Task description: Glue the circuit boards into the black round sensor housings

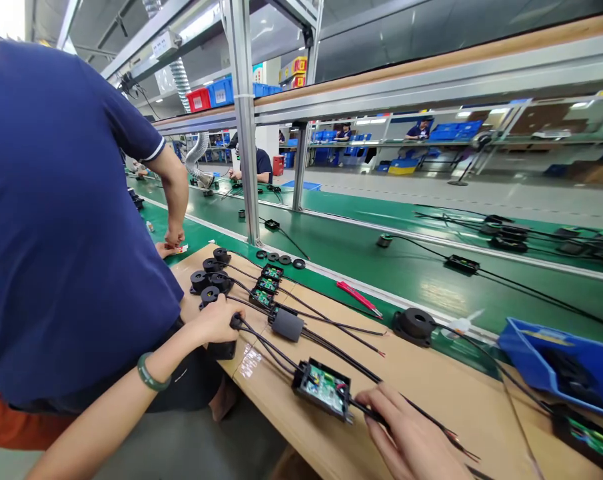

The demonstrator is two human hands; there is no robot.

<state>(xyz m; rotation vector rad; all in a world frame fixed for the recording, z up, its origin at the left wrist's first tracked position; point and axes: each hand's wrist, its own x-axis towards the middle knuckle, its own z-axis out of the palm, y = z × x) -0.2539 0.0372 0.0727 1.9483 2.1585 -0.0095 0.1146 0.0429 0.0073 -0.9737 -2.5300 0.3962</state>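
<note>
My left hand, with a green bangle at the wrist, is closed round a black round-ended housing, partly hidden by the fingers. Two black cables run from it to an uncovered black box with a green circuit board. On that box's other side, my right hand grips the black cable where it leaves the box. Just beyond lie a closed black box and several open boxes with circuit boards. Black round housings cluster past my left hand.
Cardboard covers the bench. A red cutter knife, black rings and a blue bin lie along the far side. The green conveyor carries cabled parts. An upright metal post stands ahead; a co-worker bends close at left.
</note>
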